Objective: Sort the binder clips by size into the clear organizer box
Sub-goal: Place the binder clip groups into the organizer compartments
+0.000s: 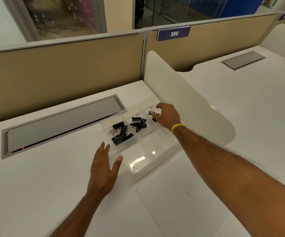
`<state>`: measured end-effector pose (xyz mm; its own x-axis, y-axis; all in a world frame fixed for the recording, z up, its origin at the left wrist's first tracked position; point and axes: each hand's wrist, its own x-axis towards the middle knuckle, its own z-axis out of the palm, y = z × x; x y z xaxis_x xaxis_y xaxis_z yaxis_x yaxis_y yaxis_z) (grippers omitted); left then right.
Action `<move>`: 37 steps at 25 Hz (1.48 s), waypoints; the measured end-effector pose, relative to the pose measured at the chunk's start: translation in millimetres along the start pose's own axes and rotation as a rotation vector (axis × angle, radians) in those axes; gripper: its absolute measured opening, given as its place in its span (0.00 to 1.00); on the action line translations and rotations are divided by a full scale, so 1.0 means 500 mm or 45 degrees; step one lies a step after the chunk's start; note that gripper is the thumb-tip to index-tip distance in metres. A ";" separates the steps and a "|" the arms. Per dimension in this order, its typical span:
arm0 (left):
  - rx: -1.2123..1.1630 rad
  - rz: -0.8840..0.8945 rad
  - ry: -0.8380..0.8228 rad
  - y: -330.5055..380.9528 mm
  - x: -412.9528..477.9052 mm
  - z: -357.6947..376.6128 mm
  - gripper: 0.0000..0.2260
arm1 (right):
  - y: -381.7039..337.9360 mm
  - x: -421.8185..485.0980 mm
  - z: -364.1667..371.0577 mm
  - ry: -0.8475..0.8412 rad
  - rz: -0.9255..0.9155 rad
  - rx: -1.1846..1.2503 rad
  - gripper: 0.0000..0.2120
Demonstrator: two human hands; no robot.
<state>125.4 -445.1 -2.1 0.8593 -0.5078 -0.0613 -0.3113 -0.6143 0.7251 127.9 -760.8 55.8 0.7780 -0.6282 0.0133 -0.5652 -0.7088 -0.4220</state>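
Observation:
The clear organizer box (138, 165) sits on the white desk, its near compartments bare. Large black binder clips (121, 132) fill the far left compartment. Medium clips (138, 124) lie in the middle one. Small clips (151, 112) are in the far right compartment, partly hidden by my right hand (168, 116), whose fingertips pinch one of them. A yellow band circles that wrist. My left hand (104, 168) lies flat and open on the desk, its thumb touching the box's left wall.
The box's clear lid (181, 211) lies on the desk near me, to the right. A grey cable hatch (61, 124) is set into the desk at the left. A white curved divider (189, 103) rises just right of the box, with tan partition panels behind.

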 end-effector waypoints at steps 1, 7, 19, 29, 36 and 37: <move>0.006 -0.005 0.002 0.001 0.004 0.000 0.41 | 0.001 0.001 0.007 -0.010 -0.011 0.009 0.20; 0.028 -0.011 -0.004 0.005 0.008 -0.004 0.36 | 0.005 -0.033 0.029 -0.030 -0.125 -0.013 0.32; 0.214 0.039 0.007 -0.021 -0.126 -0.108 0.40 | -0.099 -0.307 0.039 0.063 -0.364 -0.165 0.39; 0.407 0.034 -0.050 -0.136 -0.329 -0.237 0.46 | -0.242 -0.606 0.122 0.011 -0.469 -0.200 0.40; 0.414 -0.033 -0.050 -0.275 -0.476 -0.296 0.44 | -0.308 -0.782 0.205 -0.153 -0.519 -0.140 0.39; 0.411 -0.038 -0.051 -0.287 -0.491 -0.302 0.44 | -0.315 -0.800 0.215 -0.177 -0.518 -0.123 0.39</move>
<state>20.7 -141.1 12.5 0.8553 -0.5063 -0.1104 -0.4045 -0.7855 0.4684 -64.8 -363.5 19.7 0.9683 -0.2472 0.0360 -0.2231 -0.9206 -0.3206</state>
